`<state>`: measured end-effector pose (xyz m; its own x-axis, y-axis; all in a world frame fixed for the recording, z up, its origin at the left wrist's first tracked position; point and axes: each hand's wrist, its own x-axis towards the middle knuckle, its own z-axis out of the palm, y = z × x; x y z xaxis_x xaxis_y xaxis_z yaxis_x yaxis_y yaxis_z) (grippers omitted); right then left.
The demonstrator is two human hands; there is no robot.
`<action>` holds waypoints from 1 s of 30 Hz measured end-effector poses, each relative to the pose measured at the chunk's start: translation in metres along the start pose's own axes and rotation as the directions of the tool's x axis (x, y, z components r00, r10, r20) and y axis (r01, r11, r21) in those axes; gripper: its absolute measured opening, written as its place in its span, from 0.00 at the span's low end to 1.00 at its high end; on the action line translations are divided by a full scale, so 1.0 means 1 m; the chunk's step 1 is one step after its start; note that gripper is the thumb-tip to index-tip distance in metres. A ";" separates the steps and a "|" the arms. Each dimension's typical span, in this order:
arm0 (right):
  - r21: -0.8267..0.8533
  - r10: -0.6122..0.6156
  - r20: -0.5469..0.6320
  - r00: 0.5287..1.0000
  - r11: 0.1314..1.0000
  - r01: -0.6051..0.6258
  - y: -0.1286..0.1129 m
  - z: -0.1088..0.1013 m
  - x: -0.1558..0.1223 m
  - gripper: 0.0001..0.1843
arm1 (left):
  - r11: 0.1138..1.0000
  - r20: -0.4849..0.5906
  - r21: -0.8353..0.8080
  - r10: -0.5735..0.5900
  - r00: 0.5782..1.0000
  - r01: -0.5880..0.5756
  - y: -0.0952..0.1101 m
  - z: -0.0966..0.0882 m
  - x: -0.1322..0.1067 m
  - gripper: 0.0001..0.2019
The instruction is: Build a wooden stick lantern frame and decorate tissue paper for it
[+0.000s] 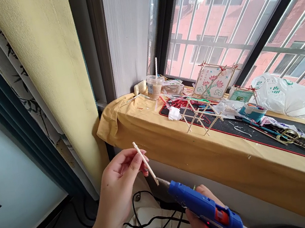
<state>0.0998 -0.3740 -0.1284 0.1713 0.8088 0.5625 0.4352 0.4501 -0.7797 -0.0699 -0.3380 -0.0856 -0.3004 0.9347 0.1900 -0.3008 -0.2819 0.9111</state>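
Note:
My left hand point(120, 182) pinches a thin pale wooden stick point(145, 163) between thumb and fingers, holding it tilted with its lower end pointing down and to the right. My right hand point(201, 221) grips a blue hot glue gun point(207, 208) from below. The gun's dark metal nozzle point(161, 182) points up and to the left, right beside the stick's lower end. A small red light glows on the gun's body. A black power cable point(150, 219) trails across my lap beneath both hands.
A yellow cloth point(239, 171) covers the window sill, with a red-edged black mat point(238, 134) on it. On these lie a wooden stick frame point(200, 116), a framed flower picture point(213, 81), a plastic cup point(154, 87), scissors point(288, 136) and a white plastic bag point(283, 95). A barred window point(228, 10) rises behind.

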 end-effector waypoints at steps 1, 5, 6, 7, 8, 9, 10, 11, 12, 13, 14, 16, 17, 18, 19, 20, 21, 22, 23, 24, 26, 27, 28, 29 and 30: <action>-0.005 -0.003 -0.004 1.000 1.000 0.003 0.000 0.000 0.000 0.13 | 1.000 -0.004 -0.006 0.003 1.000 -0.003 0.000 0.000 0.000 0.08; -0.016 -0.006 -0.020 1.000 1.000 0.005 -0.001 0.000 0.000 0.14 | 1.000 -0.021 -0.018 0.017 1.000 -0.017 0.001 0.001 0.000 0.09; -0.015 -0.007 -0.023 1.000 1.000 0.006 -0.002 0.000 0.000 0.14 | 1.000 -0.025 -0.017 0.021 0.999 -0.021 0.001 0.001 0.000 0.09; -0.012 -0.007 -0.024 1.000 1.000 0.007 -0.002 0.001 0.000 0.14 | 1.000 -0.027 -0.015 0.023 0.999 -0.023 0.001 0.001 0.000 0.09; -0.007 -0.010 -0.022 1.000 1.000 0.009 -0.002 0.001 0.000 0.15 | 1.000 -0.029 -0.012 0.026 0.999 -0.026 0.001 0.001 0.000 0.09; -0.003 -0.012 -0.020 1.000 1.000 0.012 -0.002 0.001 0.000 0.15 | 1.000 -0.030 -0.009 0.027 0.999 -0.028 0.001 0.001 0.000 0.09; -0.002 -0.014 -0.017 1.000 1.000 0.014 -0.002 0.001 0.000 0.15 | 1.000 -0.031 -0.007 0.027 0.999 -0.027 0.001 0.001 0.000 0.09; -0.002 -0.015 -0.014 1.000 1.000 0.015 -0.001 0.001 0.000 0.15 | 1.000 -0.035 -0.007 0.028 0.999 -0.029 0.001 0.001 0.000 0.09; -0.004 -0.016 -0.010 1.000 1.000 0.016 -0.001 0.001 0.000 0.15 | 1.000 -0.039 -0.007 0.029 0.999 -0.029 0.001 0.001 0.001 0.09; -0.006 -0.020 -0.008 1.000 1.000 0.020 -0.001 0.001 0.000 0.15 | 1.000 -0.043 -0.008 0.030 0.999 -0.030 0.001 0.001 0.001 0.09; -0.007 -0.025 -0.004 1.000 1.000 0.025 0.000 0.000 0.000 0.15 | 0.999 -0.047 -0.009 0.032 0.998 -0.033 0.002 0.001 0.001 0.09; -0.005 -0.036 0.007 0.999 0.999 0.036 0.001 0.000 0.000 0.16 | 0.999 -0.052 -0.012 0.036 0.998 -0.037 0.002 0.001 0.001 0.10; -0.004 -0.042 0.014 0.999 0.999 0.042 0.002 0.000 0.000 0.16 | 0.999 -0.055 -0.014 0.036 0.998 -0.037 0.002 0.001 0.002 0.10; -0.004 -0.046 0.022 0.999 0.999 0.046 0.003 0.001 0.000 0.16 | 0.999 -0.056 -0.017 0.034 0.998 -0.035 0.003 0.002 0.002 0.10; -0.007 -0.045 0.031 0.998 0.999 0.045 0.003 0.001 0.001 0.15 | 0.999 -0.059 -0.020 0.033 0.998 -0.034 0.003 0.002 0.002 0.10; -0.009 -0.044 0.042 0.998 0.999 0.044 0.003 0.002 0.001 0.15 | 0.999 -0.059 -0.023 0.030 0.998 -0.031 0.003 0.002 0.001 0.10; -0.010 -0.041 0.053 0.998 0.999 0.041 0.003 0.003 0.001 0.15 | 0.999 -0.058 -0.027 0.028 0.998 -0.030 0.004 0.002 0.001 0.10; -0.011 -0.035 0.062 0.997 0.999 0.036 0.003 0.004 0.001 0.15 | 0.999 -0.056 -0.031 0.028 0.998 -0.029 0.004 0.002 0.001 0.10; -0.012 -0.030 0.063 0.998 0.999 0.031 0.003 0.005 0.001 0.15 | 0.999 -0.054 -0.035 0.028 0.998 -0.029 0.005 0.002 0.001 0.10; -0.009 -0.024 0.056 0.998 1.000 0.025 0.003 0.006 0.001 0.15 | 0.999 -0.057 -0.038 0.029 0.998 -0.031 0.005 0.001 0.001 0.10; 0.007 0.004 0.014 1.000 1.000 -0.005 0.005 0.008 0.000 0.14 | 0.998 -0.074 -0.043 0.032 0.997 -0.036 0.006 -0.002 0.002 0.10; 0.016 0.034 -0.017 0.999 0.999 -0.034 0.006 0.008 0.000 0.14 | 0.998 -0.091 -0.048 0.036 0.995 -0.041 0.006 -0.005 0.003 0.09; 0.028 0.073 -0.048 0.996 0.997 -0.072 0.007 0.009 0.001 0.14 | 0.998 -0.110 -0.054 0.038 0.993 -0.045 0.007 -0.008 0.004 0.09; 0.043 0.124 -0.078 0.989 0.992 -0.121 0.009 0.011 0.003 0.13 | 0.997 -0.132 -0.062 0.040 0.990 -0.048 0.007 -0.012 0.005 0.09; 0.063 0.185 -0.103 0.977 0.982 -0.179 0.011 0.012 0.007 0.12 | 0.996 -0.153 -0.071 0.039 0.987 -0.051 0.007 -0.016 0.007 0.09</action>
<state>0.0948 -0.3587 -0.1366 0.3392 0.8348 0.4336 0.3408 0.3205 -0.8838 -0.0882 -0.3366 -0.0840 -0.4468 0.8788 0.1675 -0.3486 -0.3434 0.8721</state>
